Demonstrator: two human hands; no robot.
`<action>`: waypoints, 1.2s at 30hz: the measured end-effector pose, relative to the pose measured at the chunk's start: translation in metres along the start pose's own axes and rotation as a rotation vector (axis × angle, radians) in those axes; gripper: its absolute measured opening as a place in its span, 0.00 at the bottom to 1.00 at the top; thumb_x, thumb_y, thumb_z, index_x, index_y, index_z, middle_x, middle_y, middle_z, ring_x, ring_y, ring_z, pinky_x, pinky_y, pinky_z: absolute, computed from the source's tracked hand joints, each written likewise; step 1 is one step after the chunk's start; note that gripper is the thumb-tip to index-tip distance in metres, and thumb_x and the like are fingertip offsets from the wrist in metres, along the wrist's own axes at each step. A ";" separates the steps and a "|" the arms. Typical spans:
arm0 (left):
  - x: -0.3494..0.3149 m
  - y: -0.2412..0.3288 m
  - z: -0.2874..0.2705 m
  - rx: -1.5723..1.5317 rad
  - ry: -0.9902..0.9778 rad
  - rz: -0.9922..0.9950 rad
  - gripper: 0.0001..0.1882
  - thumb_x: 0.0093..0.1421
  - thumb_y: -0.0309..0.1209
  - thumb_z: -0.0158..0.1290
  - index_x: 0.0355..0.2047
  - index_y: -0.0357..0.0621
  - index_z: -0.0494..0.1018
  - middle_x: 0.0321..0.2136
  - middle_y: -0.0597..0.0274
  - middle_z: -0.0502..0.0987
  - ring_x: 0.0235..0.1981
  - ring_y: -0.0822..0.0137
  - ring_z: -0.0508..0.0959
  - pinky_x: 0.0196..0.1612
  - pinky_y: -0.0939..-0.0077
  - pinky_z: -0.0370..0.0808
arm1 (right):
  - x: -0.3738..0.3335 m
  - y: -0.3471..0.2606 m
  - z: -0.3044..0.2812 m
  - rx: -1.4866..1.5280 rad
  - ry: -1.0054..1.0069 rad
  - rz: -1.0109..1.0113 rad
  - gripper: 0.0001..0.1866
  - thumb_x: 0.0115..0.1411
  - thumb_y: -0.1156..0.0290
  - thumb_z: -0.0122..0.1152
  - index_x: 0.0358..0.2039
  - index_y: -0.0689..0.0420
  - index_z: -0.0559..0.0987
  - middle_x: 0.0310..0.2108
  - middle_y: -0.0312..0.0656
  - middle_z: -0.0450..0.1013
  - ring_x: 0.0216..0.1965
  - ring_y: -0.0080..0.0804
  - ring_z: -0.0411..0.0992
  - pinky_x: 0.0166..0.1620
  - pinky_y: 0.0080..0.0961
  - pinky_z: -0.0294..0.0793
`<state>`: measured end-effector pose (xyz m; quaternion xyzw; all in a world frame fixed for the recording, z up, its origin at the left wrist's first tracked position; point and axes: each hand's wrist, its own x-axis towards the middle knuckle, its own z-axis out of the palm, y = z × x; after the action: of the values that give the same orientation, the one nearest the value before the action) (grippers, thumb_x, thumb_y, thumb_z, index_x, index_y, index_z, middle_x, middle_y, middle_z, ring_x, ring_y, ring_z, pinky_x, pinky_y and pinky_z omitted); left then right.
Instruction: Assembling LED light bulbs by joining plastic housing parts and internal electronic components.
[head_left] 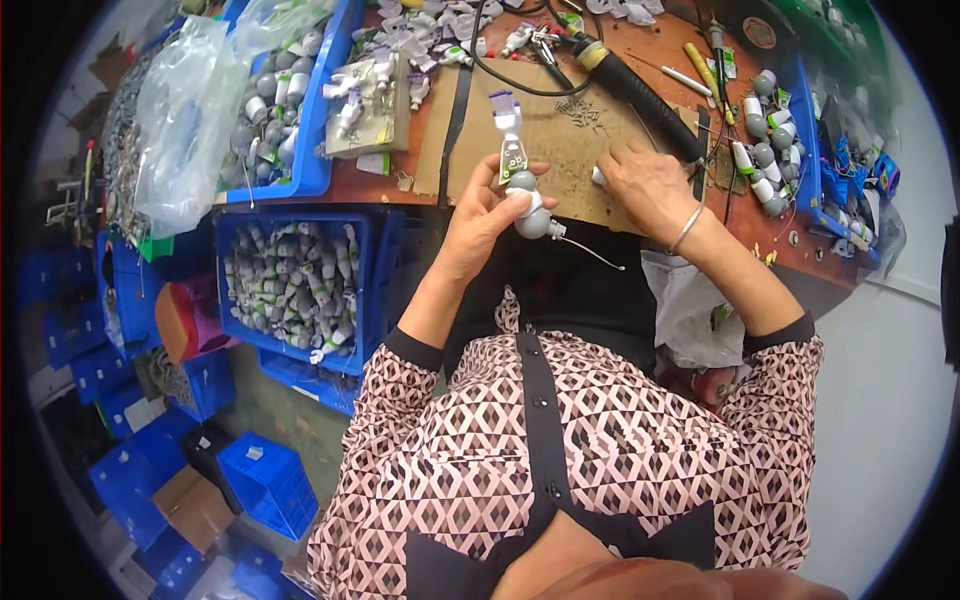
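My left hand (485, 215) is closed around a small grey-and-white rounded plastic toy body (531, 222). A green circuit board and a clear part with a purple end (507, 115) stick up from its top, and a thin pale wire (597, 251) trails from the bottom. To the right, my right hand (645, 185) is low over the cardboard mat (450, 140), its fingers curled. A small white piece (598, 175) shows at its fingertips; its kind I cannot make out. Several tiny metal screws (582, 113) lie on the cardboard beyond.
A black-handled electric screwdriver (640, 95) with a cable lies across the mat. Blue crates (330, 150) of grey-and-white parts stand at left, another (225, 315) below the table edge. More bodies (768, 150) lie at right beside a blue bin (805, 120). White-and-purple pieces (420, 35) are heaped at the back.
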<state>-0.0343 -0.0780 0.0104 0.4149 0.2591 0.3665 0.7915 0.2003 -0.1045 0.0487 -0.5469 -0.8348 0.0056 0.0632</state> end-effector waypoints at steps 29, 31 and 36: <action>-0.023 -0.018 0.019 0.627 0.120 0.140 0.30 0.53 0.27 0.55 0.55 0.38 0.57 0.46 0.47 0.74 0.45 0.58 0.77 0.46 0.70 0.73 | -0.008 -0.054 0.024 1.284 0.116 0.472 0.14 0.54 0.62 0.64 0.35 0.58 0.77 0.29 0.32 0.73 0.28 0.14 0.68 0.27 0.12 0.67; -0.023 -0.018 0.020 0.628 0.117 0.146 0.29 0.53 0.27 0.55 0.54 0.38 0.58 0.45 0.47 0.74 0.44 0.58 0.78 0.46 0.69 0.74 | -0.008 -0.054 0.025 1.296 0.117 0.482 0.13 0.54 0.63 0.64 0.35 0.58 0.77 0.28 0.31 0.73 0.28 0.14 0.68 0.26 0.12 0.67; -0.023 -0.013 0.024 0.745 0.122 0.199 0.28 0.52 0.26 0.55 0.53 0.38 0.59 0.42 0.47 0.75 0.41 0.56 0.79 0.42 0.69 0.75 | -0.007 -0.055 0.027 1.239 0.140 0.464 0.13 0.54 0.63 0.64 0.33 0.59 0.77 0.27 0.31 0.72 0.28 0.14 0.67 0.25 0.12 0.66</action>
<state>-0.0261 -0.1129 0.0142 0.6743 0.3793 0.3462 0.5306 0.1495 -0.1317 0.0254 -0.5740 -0.5320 0.4623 0.4168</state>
